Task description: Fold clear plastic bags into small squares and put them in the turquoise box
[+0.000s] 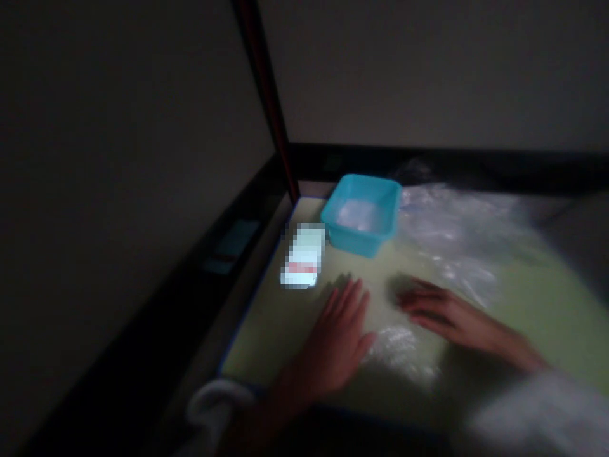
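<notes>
"What's around the hands?"

"Taking the spot between them as the dial's centre: a lit screen (303, 254) at ten, pixelated, on the yellow-green table (257, 349). A big plastic heap (466, 228) crowds one to two o'clock, and a dark post (269, 89) rises past eleven."

"Containers?"

"A turquoise tub (354, 242) at twelve blocks the far side, just beside the heap. Something whitish (359, 214) lies in its bottom, too blurred to name."

"And the film?"

"The clear film (402, 352) is crumpled on the table at five, right by the left thumb."

"The hands?"

"Left hand (340, 336) palm down, fingers straight, thumb spread away. Right hand (438, 311) is loosely bent, fingers toward nine; it's blurred, so I can't tell whether it grips anything."
</notes>
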A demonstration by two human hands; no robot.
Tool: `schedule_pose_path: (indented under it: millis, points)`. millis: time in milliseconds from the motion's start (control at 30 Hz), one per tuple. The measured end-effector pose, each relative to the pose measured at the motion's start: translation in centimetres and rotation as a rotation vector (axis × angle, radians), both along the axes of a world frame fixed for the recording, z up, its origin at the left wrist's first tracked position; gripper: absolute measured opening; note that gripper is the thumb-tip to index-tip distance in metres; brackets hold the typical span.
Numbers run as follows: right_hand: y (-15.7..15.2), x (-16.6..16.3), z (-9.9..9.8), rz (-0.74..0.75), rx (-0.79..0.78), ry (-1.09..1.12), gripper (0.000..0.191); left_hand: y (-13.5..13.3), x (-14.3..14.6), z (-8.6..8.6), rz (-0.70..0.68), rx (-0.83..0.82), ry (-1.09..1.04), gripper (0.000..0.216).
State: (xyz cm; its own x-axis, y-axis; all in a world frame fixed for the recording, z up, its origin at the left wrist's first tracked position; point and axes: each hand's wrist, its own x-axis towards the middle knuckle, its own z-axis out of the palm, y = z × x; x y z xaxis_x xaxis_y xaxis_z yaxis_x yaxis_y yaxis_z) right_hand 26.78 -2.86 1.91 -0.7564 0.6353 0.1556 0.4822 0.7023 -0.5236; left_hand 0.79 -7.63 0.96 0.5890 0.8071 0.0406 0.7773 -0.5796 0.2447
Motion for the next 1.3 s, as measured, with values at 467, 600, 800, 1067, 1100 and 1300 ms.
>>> schedule_pose_path:
  millis: [467, 600, 800, 1067, 1100, 1300]
  points:
    - [-0.6, -0.1, 0.4, 0.06, 0.043, -0.133, 0.027, 2.9, 1.3, -0.8, -0.156, -0.074, 0.018, 0.059]
    - [-1.2, 0.8, 0.4, -0.084, 0.108, -0.193, 0.032, 2.2, -0.7, 0.0, -0.243, -0.053, -0.068, 0.055]
    - [-0.9, 0.4, -0.4, -0.181, 0.162, -0.28, 0.034, 0.8, -2.1, 0.2, -0.323, -0.019, -0.118, 0.039]
    - [0.8, -2.2, -0.6, -0.16, 0.217, -0.327, 0.04, -0.6, -1.4, 0.1, -0.344, 0.035, -0.107, 0.041]
    - [1.0, -2.7, -0.7, -0.157, 0.22, -0.329, 0.041, -0.7, -1.2, 0.1, -0.346, 0.034, -0.11, 0.041]
    - [2.2, -5.7, -1.2, -0.075, 0.215, -0.306, 0.043, -1.3, 0.0, 0.5, -0.325, 0.004, -0.111, 0.041]
